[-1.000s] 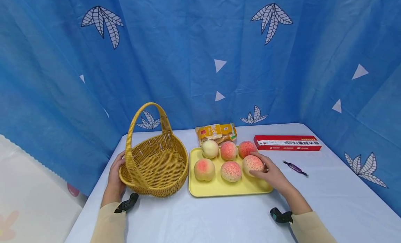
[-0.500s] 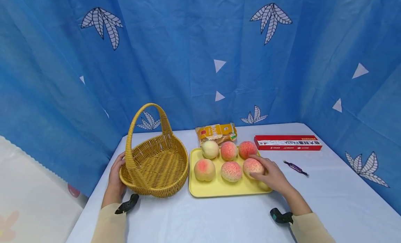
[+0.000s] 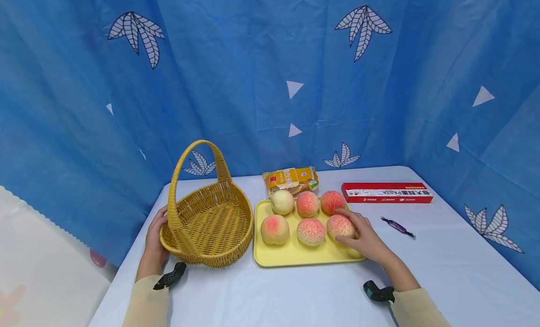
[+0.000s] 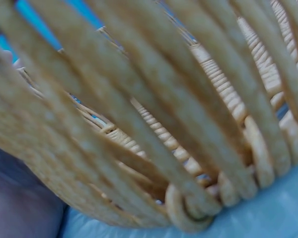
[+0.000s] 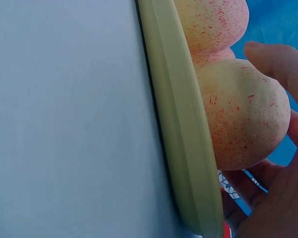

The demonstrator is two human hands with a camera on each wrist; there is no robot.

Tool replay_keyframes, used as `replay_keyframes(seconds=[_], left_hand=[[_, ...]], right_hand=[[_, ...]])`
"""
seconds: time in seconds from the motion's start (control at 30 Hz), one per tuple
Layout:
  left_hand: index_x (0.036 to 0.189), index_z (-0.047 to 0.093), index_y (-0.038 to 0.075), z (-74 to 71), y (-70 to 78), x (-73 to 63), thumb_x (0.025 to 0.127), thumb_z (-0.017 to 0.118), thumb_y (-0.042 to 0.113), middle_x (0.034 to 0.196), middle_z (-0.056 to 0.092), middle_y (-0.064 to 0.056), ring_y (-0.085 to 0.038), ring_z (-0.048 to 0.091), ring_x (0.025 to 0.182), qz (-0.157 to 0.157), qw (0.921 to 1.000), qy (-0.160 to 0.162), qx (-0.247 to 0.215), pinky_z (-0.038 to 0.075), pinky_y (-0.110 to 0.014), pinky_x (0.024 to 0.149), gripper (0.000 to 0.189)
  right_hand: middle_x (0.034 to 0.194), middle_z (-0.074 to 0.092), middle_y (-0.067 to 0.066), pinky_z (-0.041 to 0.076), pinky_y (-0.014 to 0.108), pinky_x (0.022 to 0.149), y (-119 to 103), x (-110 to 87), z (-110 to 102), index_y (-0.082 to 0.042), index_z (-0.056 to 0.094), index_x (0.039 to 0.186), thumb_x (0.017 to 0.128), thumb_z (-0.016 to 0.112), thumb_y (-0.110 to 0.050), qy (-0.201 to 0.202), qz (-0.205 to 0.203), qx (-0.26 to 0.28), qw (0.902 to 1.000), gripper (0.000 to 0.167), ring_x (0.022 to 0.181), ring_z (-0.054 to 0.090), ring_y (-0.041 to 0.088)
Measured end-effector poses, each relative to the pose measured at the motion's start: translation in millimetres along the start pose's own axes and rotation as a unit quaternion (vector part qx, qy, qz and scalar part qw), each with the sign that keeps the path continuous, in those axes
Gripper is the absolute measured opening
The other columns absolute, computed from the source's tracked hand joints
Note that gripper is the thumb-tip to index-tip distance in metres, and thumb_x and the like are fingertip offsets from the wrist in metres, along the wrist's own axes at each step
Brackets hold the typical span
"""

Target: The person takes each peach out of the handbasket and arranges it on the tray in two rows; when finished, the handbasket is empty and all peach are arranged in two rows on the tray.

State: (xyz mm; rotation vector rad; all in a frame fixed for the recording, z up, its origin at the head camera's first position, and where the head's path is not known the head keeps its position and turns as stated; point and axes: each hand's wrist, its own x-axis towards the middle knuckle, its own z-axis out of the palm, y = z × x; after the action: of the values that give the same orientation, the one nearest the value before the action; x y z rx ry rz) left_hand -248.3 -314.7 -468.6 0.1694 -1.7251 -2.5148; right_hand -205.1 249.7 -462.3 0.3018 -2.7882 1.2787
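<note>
On the left stands a woven wicker basket (image 3: 217,224) with a tall arched handle, nothing visible inside. My left hand (image 3: 155,235) grips its left side at the rim; in the left wrist view the basket's wall (image 4: 154,119) fills most of the picture. A yellow tray (image 3: 291,259) bears two rows of peaches. My right hand (image 3: 368,238) curls round the speckled front-right peach (image 3: 340,226), which sits in the tray. In the right wrist view the thumb lies close along this peach (image 5: 243,116), and the other fingers are partly hidden behind it.
Behind the tray lies an orange food packet (image 3: 291,179). A red pasta box (image 3: 387,192) is at the back right, with a purple wrapped candy (image 3: 398,227) in front of it. Blue curtains (image 3: 270,83) border the white table (image 3: 270,299).
The front-right peach has come down slightly onto the tray, with my right hand lowering alongside it. My left hand and the basket have stayed in place.
</note>
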Motion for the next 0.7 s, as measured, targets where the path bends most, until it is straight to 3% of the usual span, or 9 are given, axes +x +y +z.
replay_keyframes(seconds=[0.2,0.47,0.57,0.7], left_hand=[[0.149,0.043,0.028,-4.4,5.3,0.1,0.105,0.05,0.027,0.13,0.051,0.018,0.003,0.058,0.107,-0.014,0.9998,-0.001,0.015,0.05,-0.013,0.088,0.045],[0.155,0.034,0.033,-4.1,29.2,-3.2,0.103,0.052,0.044,0.123,0.052,0.023,0.009,0.056,0.105,-0.054,0.9871,0.013,0.15,0.048,-0.011,0.084,0.057],[0.154,0.036,0.032,0.0,39.7,-6.9,0.102,0.052,0.046,0.125,0.052,0.021,0.008,0.056,0.105,-0.036,0.9833,0.011,0.178,0.049,-0.014,0.082,0.056],[0.155,0.034,0.029,11.7,59.5,-15.0,0.103,0.048,0.046,0.151,0.044,0.005,0.005,0.052,0.116,0.024,0.9786,0.016,0.203,0.047,-0.013,0.084,0.056]], right_hand=[[0.152,0.04,0.011,0.033,0.075,0.104,-7,3.9,0,-0.024,0.043,0.149,0.089,0.074,-0.035,0.017,-0.012,0.021,0.9996,0.068,0.138,0.029,0.037],[0.152,0.039,0.013,0.032,0.075,0.106,-23,8.0,-9,-0.024,0.046,0.147,0.092,0.07,-0.038,0.024,-0.007,0.008,0.9997,0.061,0.143,0.027,0.04],[0.154,0.037,0.014,0.032,0.074,0.106,-29,11.6,-14,-0.023,0.045,0.147,0.093,0.069,-0.037,0.023,-0.003,-0.003,0.9997,0.061,0.143,0.028,0.041],[0.154,0.036,0.016,0.035,0.072,0.107,-41,19.9,-20,-0.021,0.043,0.149,0.094,0.069,-0.032,0.029,-0.01,-0.013,0.9995,0.062,0.142,0.032,0.041]])
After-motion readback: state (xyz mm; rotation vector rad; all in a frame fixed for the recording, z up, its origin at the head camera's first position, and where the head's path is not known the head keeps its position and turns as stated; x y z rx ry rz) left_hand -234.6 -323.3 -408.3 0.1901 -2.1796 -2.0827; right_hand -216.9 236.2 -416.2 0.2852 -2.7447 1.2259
